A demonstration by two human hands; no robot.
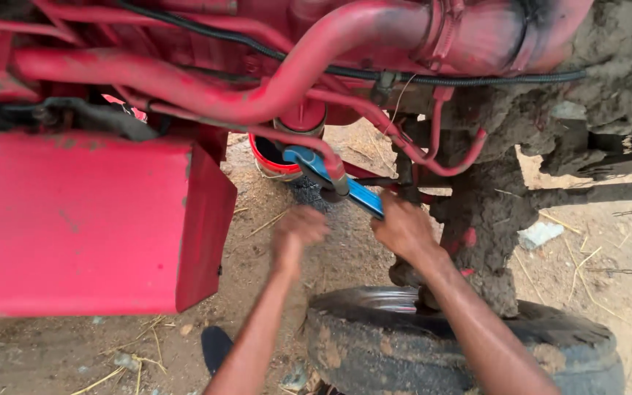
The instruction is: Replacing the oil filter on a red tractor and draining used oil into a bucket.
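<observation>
Below you lies bare dirt ground (287, 252) strewn with dry straw (daylight is bright at far right). A mud-caked tyre (462, 351) rests near you; a red panel (74, 227) fills the left.
</observation>
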